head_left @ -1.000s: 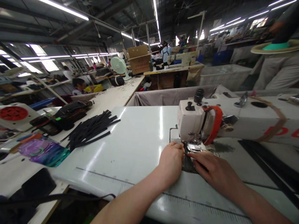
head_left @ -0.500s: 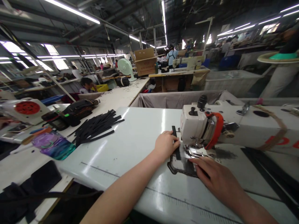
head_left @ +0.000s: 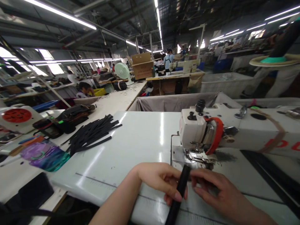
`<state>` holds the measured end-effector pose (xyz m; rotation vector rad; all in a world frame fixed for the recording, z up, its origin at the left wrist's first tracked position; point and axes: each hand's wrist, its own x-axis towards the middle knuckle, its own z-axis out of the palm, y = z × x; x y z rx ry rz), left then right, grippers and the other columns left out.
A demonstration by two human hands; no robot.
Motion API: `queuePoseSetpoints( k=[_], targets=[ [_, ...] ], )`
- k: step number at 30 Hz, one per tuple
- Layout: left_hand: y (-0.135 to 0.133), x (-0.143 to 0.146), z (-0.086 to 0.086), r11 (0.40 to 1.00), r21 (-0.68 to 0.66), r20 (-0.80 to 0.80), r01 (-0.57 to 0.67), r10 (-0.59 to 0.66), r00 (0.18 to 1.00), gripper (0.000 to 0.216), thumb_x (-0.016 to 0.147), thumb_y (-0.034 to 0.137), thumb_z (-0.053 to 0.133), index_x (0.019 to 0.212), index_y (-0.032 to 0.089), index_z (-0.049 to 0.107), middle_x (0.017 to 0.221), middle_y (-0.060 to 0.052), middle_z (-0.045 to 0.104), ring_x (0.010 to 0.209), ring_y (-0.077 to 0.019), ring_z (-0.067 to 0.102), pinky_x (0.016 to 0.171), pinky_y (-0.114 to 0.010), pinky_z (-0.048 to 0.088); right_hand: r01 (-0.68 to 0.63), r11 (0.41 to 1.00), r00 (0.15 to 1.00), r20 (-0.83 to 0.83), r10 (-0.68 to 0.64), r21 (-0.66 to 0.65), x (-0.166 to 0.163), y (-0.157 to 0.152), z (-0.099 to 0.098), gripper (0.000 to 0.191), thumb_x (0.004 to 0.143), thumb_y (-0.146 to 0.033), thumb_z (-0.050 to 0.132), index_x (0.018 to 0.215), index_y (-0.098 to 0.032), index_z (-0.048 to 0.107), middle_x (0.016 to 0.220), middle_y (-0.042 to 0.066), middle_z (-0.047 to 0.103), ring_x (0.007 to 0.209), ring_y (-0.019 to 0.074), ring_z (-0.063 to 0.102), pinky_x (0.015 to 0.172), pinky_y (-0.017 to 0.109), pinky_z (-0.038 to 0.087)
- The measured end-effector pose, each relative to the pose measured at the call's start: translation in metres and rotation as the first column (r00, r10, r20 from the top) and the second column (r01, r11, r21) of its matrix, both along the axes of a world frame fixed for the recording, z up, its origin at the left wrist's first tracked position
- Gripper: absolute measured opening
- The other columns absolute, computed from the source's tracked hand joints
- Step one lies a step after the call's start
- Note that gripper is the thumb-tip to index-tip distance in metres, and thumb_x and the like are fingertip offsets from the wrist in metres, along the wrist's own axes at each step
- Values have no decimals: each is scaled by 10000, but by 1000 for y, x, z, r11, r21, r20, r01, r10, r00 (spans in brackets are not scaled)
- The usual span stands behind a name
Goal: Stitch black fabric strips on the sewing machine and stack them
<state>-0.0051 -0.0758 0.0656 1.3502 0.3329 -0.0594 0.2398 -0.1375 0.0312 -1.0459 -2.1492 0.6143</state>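
My left hand (head_left: 161, 181) is closed around a black fabric strip (head_left: 181, 190), thumb on top and fingers underneath. The strip slants from just in front of the sewing machine (head_left: 197, 131) down past the bottom of the picture. Close to the strip's upper end is my right hand (head_left: 217, 190), its fingers bent and the thumb apart from them, with nothing visible between. Whether its fingertip touches the strip I cannot tell. Both hands are on the near side of the machine's presser foot (head_left: 197, 156), above the pale table (head_left: 136, 140).
A pile of black strips (head_left: 93, 131) lies at the table's left, beside a purple and teal pouch (head_left: 44, 154). Long black strips (head_left: 269, 178) lie to the right. A fabric-lined bin (head_left: 161, 103) stands behind the table. Farther off are a fan (head_left: 123, 72) and a cardboard box (head_left: 142, 67).
Both hands have drawn back from the presser foot towards me. The black strip has come away from the machine in my left hand. The view has shifted slightly.
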Motion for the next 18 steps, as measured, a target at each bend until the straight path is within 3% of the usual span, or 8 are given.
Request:
queuePoseSetpoints(
  k=[6,13,16,18],
  targets=[
    [-5,14,-1,988,-75,34,136,-134,990,297,791,334,748,959,145,592,638,29,599,541,-102,584,542,-193,500,58,995,994,-99,-50,81,2,-8,-2,191,897,-276,620,1084,-266,653,919,9,723,734,141,686,639,191,559],
    [-5,15,0,985,-97,15,143,-143,990,274,783,299,736,962,155,587,641,27,592,550,-113,572,530,-202,483,45,994,989,-142,-31,96,1,-6,-1,159,901,-262,620,1058,-267,644,900,2,719,743,142,688,638,184,554],
    [-4,16,1,997,19,1,76,-76,997,220,815,325,681,935,159,599,681,16,584,603,-122,568,577,-222,488,14,999,994,-113,-10,34,-1,-6,0,144,918,-263,593,1050,-257,650,882,-2,710,730,134,676,628,188,544],
    [0,10,4,964,233,14,-124,124,992,196,853,348,617,920,164,610,790,-11,620,721,-143,595,692,-250,508,37,999,998,-55,-36,19,1,-3,-1,151,937,-272,560,1057,-258,651,895,-2,706,742,134,670,644,202,541]
  ],
)
